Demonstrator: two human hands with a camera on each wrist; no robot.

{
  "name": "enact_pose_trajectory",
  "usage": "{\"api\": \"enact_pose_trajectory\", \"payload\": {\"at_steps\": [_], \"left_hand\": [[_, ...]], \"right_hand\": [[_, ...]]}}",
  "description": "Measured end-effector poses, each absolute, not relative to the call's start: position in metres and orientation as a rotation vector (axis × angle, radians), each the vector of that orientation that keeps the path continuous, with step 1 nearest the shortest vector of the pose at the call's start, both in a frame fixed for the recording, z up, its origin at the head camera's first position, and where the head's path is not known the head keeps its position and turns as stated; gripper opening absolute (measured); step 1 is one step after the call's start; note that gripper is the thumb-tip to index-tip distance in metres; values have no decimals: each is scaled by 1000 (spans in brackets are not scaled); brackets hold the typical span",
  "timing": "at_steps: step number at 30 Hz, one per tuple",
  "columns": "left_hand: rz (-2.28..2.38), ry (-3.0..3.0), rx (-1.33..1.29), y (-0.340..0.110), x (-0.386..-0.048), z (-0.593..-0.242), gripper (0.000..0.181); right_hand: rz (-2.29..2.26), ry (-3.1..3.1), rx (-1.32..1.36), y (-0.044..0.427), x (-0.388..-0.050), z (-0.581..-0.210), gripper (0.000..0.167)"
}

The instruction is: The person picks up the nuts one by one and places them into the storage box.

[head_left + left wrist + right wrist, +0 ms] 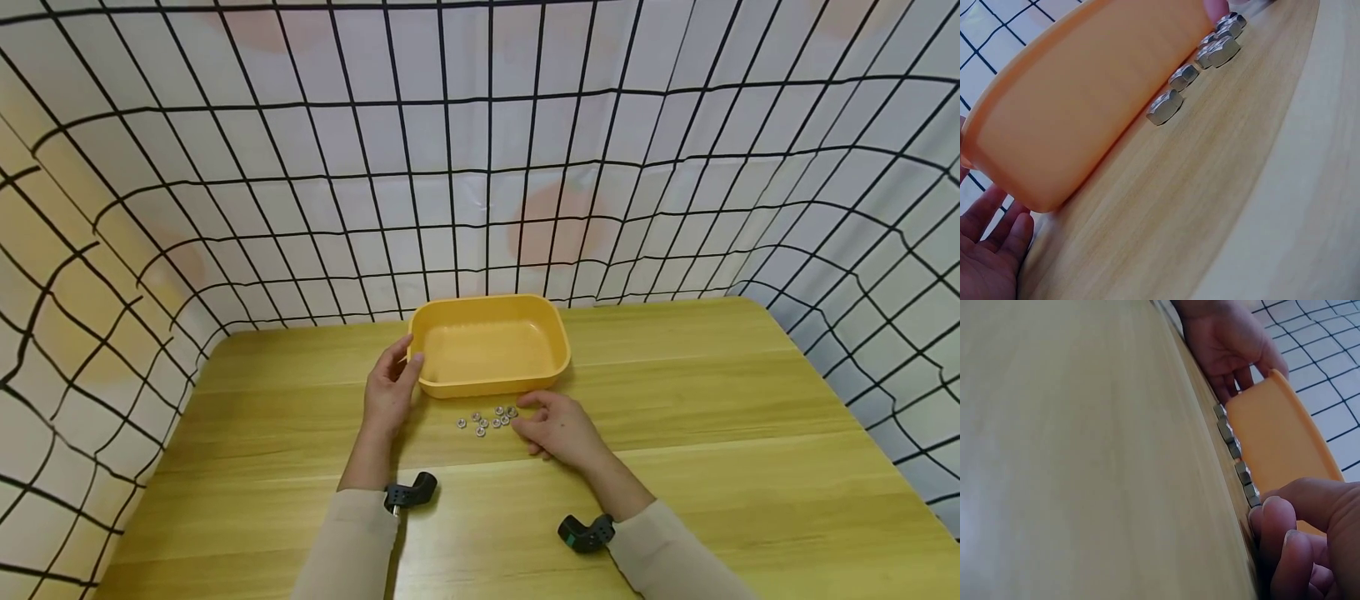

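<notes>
A yellow plastic bin (487, 387) stands on the wooden table. My left hand (390, 392) holds its left end, thumb at the rim and fingers along the outer wall; the left wrist view shows those fingers (1007, 234) beside the bin's lower corner. Several silver hex nuts (481, 432) lie loose in front of the bin. At the right end of this group is my right hand (562, 429), its thumb and index finger parted around the nearest nut (512, 412). In the right wrist view the fingertips (1277, 512) come right up to a nut (1252, 494); whether they touch is unclear.
Behind the table and along both sides hangs a white cloth with a black grid (465, 192). The bin stands close to the table's back edge. Wood-grain tabletop (712, 400) extends on both sides. Each wrist wears a black strapped camera (411, 492).
</notes>
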State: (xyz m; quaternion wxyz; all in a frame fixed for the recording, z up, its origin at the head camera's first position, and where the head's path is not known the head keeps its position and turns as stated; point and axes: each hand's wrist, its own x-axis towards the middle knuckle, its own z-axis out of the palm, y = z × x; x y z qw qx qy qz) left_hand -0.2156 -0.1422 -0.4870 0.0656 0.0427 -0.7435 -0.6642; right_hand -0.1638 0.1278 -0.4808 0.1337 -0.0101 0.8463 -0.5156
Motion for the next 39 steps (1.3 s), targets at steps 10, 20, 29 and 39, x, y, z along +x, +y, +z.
{"api": "enact_pose_trajectory", "payload": {"at_steps": [10,20,29,39], "left_hand": [[-2011,-2244,139,-143,-215,-486,46],[-2003,-2258,153,-144,-216,-486,46],[-1981,-2267,144,-144,-216,-487,47],[-2004,-2272,149,-143,-215,-486,46]], "right_hand": [[-1447,2500,-41,120,-166,-481,17],[-1358,2591,-68,116,-166,-480,14],[-1332,2622,-65,115,-165,-479,13],[-1350,2613,-73,118,-162,-480,15]]}}
